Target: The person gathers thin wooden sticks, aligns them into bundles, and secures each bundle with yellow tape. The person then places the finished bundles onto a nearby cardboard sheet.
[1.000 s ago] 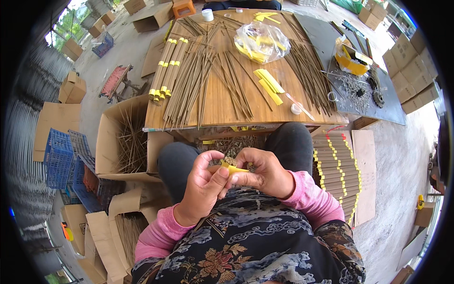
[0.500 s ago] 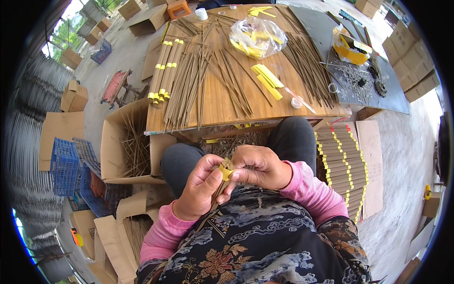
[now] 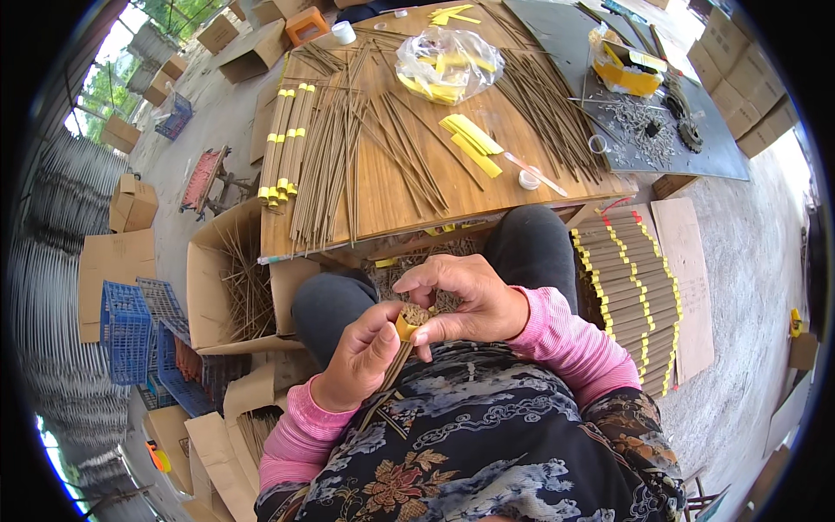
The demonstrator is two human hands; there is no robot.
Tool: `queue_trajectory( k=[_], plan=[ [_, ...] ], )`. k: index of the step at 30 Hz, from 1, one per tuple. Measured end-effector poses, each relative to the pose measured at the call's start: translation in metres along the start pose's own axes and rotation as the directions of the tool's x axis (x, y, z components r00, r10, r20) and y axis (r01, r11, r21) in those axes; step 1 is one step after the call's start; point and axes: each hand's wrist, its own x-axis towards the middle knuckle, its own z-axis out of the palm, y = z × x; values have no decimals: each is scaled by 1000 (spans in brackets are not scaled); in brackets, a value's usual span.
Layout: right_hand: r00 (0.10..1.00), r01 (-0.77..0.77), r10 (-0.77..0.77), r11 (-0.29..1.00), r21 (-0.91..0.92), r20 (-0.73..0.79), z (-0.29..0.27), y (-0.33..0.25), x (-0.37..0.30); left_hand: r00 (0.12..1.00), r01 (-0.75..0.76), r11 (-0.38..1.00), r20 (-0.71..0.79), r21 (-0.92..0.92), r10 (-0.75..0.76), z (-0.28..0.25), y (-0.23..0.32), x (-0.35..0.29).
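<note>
A bundle of thin brown incense sticks [image 3: 397, 367] slants upward in my lap, its round cut end uppermost. Just below that end a yellow paper band [image 3: 405, 328] wraps it. My left hand [image 3: 358, 355] is closed around the bundle, thumb along its near side. On the other side, my right hand [image 3: 477, 300] rests its thumb against the bundle by the band. Its index finger arches above the stick ends, apart from the thumb. The remaining right fingers are partly hidden behind.
Ahead, a wooden table [image 3: 287, 228] bears loose sticks [image 3: 326, 174], banded bundles [image 3: 285, 143], yellow strips [image 3: 471, 143], a plastic bag [image 3: 452, 65] and a brush-like stick by a small white pot [image 3: 528, 179]. Left is a cardboard box [image 3: 204, 300] of sticks; right, many stacked bundles [image 3: 622, 291].
The yellow band, loose and flaring before, now lies closer around the stick ends. My right index finger has lifted away from the thumb. The whole view has shifted slightly.
</note>
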Motion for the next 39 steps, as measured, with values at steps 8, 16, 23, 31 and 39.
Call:
queue_trajectory(
  k=[8,16,23,31,39],
  plan=[
    [999,-26,26,1000,-13,42,-10,-9,-1,989,143,975,15,173,-147,2,15,5],
    [999,-42,42,999,-26,10,-28,-11,-3,975,214,977,-72,11,-212,20,21,24],
    [846,-482,31,472,-739,-532,-136,49,-33,977,-34,999,-211,12,36,11,46,50],
    [724,-685,360,271,-677,-588,-158,103,-71,958,-142,990,-247,26,143,19,51,71],
    [681,-686,420,652,-322,-601,-158,51,-56,943,-179,984,-284,4,173,19,44,81]
  ],
)
